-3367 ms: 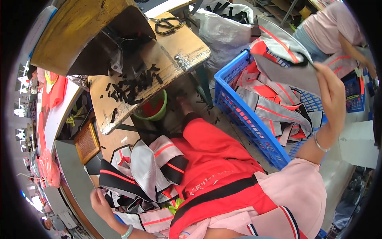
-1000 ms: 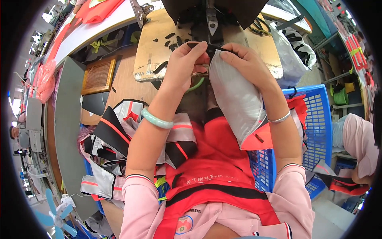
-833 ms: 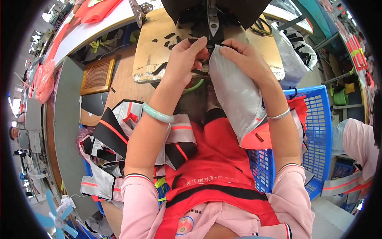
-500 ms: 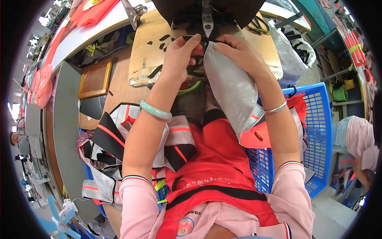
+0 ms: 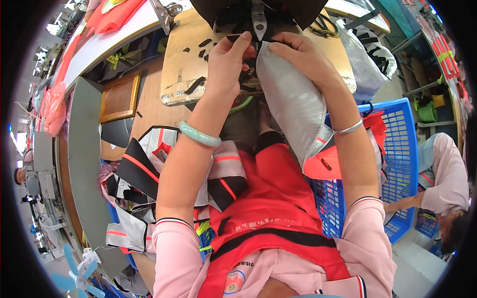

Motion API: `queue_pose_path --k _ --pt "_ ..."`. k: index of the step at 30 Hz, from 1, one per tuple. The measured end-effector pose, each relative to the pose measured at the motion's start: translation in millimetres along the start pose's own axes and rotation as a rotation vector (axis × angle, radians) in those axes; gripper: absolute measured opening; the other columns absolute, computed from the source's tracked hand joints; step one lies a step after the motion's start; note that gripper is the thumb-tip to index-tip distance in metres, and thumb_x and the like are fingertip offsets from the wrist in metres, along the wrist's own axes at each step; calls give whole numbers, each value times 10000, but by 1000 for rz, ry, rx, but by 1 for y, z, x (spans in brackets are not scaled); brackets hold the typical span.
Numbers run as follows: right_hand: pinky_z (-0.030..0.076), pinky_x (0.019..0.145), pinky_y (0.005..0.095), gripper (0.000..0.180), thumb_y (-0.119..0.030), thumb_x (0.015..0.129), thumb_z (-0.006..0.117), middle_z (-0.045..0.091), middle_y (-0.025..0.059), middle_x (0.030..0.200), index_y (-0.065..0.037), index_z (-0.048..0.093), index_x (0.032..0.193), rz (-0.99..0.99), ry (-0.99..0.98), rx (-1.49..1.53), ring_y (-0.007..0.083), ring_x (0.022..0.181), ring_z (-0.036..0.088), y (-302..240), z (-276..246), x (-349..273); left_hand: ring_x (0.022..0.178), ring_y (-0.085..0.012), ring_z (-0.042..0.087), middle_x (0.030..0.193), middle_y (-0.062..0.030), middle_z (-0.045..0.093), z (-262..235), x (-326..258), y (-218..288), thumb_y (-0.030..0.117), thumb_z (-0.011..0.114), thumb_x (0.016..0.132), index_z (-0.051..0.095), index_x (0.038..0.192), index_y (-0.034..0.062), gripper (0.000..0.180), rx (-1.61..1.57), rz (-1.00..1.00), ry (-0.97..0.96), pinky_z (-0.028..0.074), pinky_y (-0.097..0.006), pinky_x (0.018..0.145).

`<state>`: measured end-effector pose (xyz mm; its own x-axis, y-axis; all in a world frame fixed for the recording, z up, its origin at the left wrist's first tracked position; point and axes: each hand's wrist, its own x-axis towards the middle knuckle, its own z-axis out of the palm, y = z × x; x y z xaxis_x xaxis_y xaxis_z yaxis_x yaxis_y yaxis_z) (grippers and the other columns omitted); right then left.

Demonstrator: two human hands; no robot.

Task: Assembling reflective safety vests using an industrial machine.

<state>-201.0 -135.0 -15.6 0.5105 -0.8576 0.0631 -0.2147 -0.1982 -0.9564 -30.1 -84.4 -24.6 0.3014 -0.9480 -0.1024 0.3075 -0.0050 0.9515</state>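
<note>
Under the dark machine head, its narrow metal tip [image 5: 259, 24] points down between my two hands. My left hand [image 5: 227, 62] is closed in a pinch on a black strip [image 5: 233, 37] just left of the tip. With thumb and fingers, my right hand [image 5: 304, 55] grips the top end of a silver-grey fabric piece [image 5: 289, 94]. That piece hangs down toward my lap and joins a coral-red fabric part [image 5: 323, 166] with a small dark zip pull. Whether the strip and the grey fabric touch under the tip is hard to make out.
Black scraps [image 5: 203, 43] lie on the worn wooden board [image 5: 174, 64]. Sewn grey, black and coral pieces [image 5: 141, 174] pile up at my left. A blue basket [image 5: 400, 149] stands at my right, with a white bag [image 5: 360, 64] beyond. A co-worker [image 5: 447, 174] bends at far right.
Both hands have moved slightly away from me, closer to the metal tip, the grey fabric following. The co-worker at far right has leaned down and stretched an arm toward the basket.
</note>
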Motion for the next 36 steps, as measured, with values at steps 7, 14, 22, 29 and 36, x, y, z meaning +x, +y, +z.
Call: queue_pose_path --k 7,14,22,29,36 --pt "468 750 253 313 -261 891 618 653 25 892 -7 643 1071 48 130 -66 93 822 574 -12 -4 -17 773 -133 590 807 -19 582 -32 24 0 313 672 880 593 876 71 254 -429 -76 157 446 -288 656" --pt "481 729 317 272 -238 860 608 664 129 836 -41 659 1039 -146 -150 -225 249 745 605 -41 15 -59 949 -99 600 1037 -46 646 -20 -83 -14 89 711 838 600 1144 2 337 69 -63 -422 495 -265 821" --pt "474 635 237 255 -185 860 644 643 38 771 32 649 994 -10 -151 13 86 704 577 -46 -11 -88 952 -134 629 1050 -47 672 -60 -105 -27 6 675 842 611 1141 42 308 -244 78 -171 491 -287 874" --pt "454 651 189 163 -129 880 667 617 -12 812 -1 631 974 -116 -75 267 45 728 565 -63 26 -75 1035 -204 622 1165 -75 630 -78 -108 -1 42 672 841 552 1244 61 421 -459 -1 -87 493 -356 936" --pt "499 678 231 175 -128 892 640 645 28 783 42 641 934 -43 -104 153 88 732 605 -35 18 -53 958 -185 641 1097 -76 648 -79 -88 -6 60 736 788 575 1199 43 441 -297 -81 -123 539 -324 832"
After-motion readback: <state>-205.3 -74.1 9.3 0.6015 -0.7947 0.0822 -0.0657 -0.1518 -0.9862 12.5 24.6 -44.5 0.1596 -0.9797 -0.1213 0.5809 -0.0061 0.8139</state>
